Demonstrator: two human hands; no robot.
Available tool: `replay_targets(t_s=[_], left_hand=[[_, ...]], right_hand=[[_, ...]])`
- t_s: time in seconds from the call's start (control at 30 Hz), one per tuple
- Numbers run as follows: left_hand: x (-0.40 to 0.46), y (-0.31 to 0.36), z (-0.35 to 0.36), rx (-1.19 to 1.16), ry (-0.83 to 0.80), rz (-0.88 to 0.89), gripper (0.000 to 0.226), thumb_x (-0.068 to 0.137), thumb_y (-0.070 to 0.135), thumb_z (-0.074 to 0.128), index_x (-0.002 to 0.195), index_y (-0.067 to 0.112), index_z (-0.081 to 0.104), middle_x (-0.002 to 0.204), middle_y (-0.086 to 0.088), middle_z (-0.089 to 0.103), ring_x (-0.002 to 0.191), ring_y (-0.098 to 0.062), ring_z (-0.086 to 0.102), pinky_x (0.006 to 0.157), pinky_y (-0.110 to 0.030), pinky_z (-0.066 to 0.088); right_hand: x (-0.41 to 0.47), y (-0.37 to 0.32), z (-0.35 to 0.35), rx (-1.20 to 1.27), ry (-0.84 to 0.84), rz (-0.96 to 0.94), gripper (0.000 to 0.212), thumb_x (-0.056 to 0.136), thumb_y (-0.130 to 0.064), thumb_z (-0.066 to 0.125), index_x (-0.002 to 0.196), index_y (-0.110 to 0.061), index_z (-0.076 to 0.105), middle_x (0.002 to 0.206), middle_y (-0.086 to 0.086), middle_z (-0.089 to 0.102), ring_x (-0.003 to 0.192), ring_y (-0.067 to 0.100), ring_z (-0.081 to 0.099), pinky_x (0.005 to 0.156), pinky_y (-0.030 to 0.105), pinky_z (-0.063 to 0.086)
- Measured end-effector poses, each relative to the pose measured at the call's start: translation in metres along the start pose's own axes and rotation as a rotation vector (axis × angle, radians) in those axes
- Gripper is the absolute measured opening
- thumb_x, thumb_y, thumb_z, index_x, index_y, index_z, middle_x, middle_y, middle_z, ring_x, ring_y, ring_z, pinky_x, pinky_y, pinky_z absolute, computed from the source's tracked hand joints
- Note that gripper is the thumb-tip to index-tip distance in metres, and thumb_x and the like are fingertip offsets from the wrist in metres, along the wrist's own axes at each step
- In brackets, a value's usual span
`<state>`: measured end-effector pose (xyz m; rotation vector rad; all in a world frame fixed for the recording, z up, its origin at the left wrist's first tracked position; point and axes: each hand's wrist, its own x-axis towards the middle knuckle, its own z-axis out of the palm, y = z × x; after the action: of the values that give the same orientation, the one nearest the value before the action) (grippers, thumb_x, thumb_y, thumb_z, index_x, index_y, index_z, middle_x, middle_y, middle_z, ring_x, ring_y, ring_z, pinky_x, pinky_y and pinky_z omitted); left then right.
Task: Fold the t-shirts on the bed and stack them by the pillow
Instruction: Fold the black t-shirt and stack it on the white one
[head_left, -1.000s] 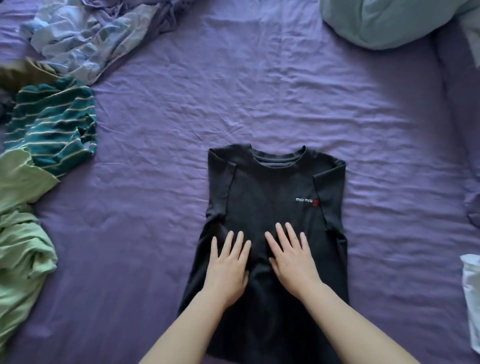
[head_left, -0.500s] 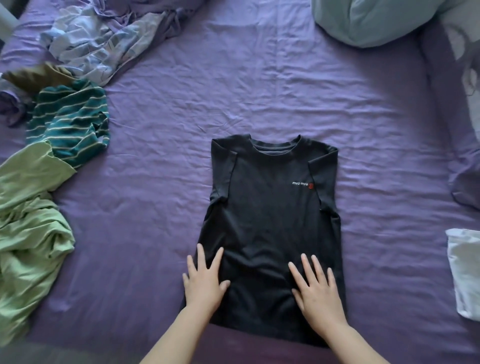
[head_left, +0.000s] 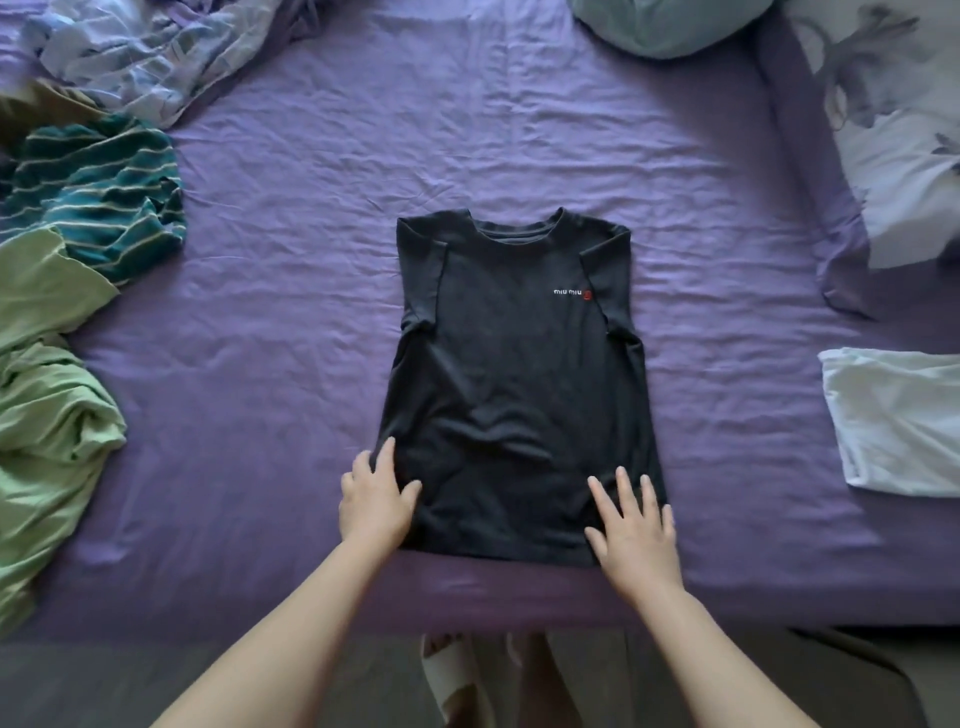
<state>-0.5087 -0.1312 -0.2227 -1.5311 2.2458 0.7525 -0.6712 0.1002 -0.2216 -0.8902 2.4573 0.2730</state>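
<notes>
A black t-shirt (head_left: 514, 374) lies flat in the middle of the purple bed (head_left: 291, 291), both sleeves folded in, a small white and red logo on its chest. My left hand (head_left: 376, 499) rests on its bottom left corner with fingers spread. My right hand (head_left: 631, 525) lies flat on the bottom right corner. A folded white t-shirt (head_left: 898, 421) sits at the right, below a floral pillow (head_left: 893, 135). Unfolded shirts lie at the left: a teal striped one (head_left: 98, 192) and a light green one (head_left: 47, 395).
A crumpled pale blue sheet (head_left: 156, 57) lies at the top left and a light blue-green pillow (head_left: 665, 26) at the top. The bed's front edge (head_left: 519, 597) runs just below my hands, with grey floor beyond.
Both hands slid down from the shirt's middle and apart to its bottom corners. The view pulled back, so the bed edge, white shirt and floral pillow show.
</notes>
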Motion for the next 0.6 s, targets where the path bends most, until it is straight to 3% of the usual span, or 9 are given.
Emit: replay_targets(t_s=[0.03,0.1,0.23,0.33,0.43,0.6], left_hand=[[0.002,-0.003,0.0,-0.112,0.037,-0.036,0.067,0.093,0.032,0.053,0.149,0.019,0.02,0.145,-0.017,0.034,0.127,-0.036,0.037,0.102,-0.044,0.036],[0.007,-0.008,-0.002,-0.275,0.053,-0.113,0.058,0.095,0.022,0.05,0.147,0.012,0.028,0.135,-0.022,0.044,0.122,-0.039,0.045,0.099,-0.044,0.039],[0.001,-0.016,-0.006,-0.132,0.018,-0.112,0.039,0.092,0.021,0.05,0.131,0.022,0.053,0.121,-0.013,0.059,0.112,-0.033,0.055,0.092,-0.038,0.045],[-0.012,-0.015,-0.006,-0.042,0.063,-0.113,0.032,0.092,0.025,0.051,0.124,0.026,0.057,0.118,-0.006,0.065,0.114,-0.029,0.054,0.091,-0.036,0.043],[-0.028,-0.015,-0.007,-0.215,0.143,-0.11,0.031,0.092,0.022,0.054,0.123,0.016,0.056,0.116,-0.01,0.065,0.108,-0.032,0.057,0.087,-0.038,0.047],[-0.063,-0.01,-0.016,-0.306,0.178,-0.027,0.057,0.092,0.01,0.054,0.145,0.018,0.033,0.119,-0.018,0.058,0.11,-0.035,0.052,0.09,-0.038,0.041]], right_hand=[[-0.004,0.005,0.003,0.037,-0.008,0.049,0.062,0.095,-0.038,0.045,0.148,-0.035,0.014,0.159,0.006,0.006,0.145,0.031,0.006,0.111,0.048,0.024],[-0.011,0.013,0.006,0.113,-0.019,0.146,0.059,0.099,-0.02,0.035,0.148,-0.038,0.007,0.158,0.006,-0.007,0.145,0.03,-0.003,0.112,0.041,0.026],[-0.018,0.015,-0.001,0.155,-0.048,0.194,0.078,0.089,0.008,0.034,0.147,-0.037,0.011,0.157,0.014,-0.009,0.139,0.032,0.018,0.104,0.037,0.035],[-0.019,0.016,-0.003,0.144,0.001,0.201,0.073,0.091,0.007,0.035,0.146,-0.036,0.017,0.156,0.014,0.005,0.133,0.028,0.031,0.103,0.035,0.035],[-0.024,0.023,-0.005,0.192,0.087,0.199,0.062,0.092,0.002,0.039,0.144,-0.031,0.028,0.152,0.006,0.02,0.126,0.026,0.04,0.102,0.033,0.035],[-0.04,0.037,-0.022,0.178,0.128,0.093,0.044,0.094,-0.005,0.044,0.133,-0.024,0.042,0.152,0.003,0.022,0.12,0.026,0.044,0.095,0.035,0.04]])
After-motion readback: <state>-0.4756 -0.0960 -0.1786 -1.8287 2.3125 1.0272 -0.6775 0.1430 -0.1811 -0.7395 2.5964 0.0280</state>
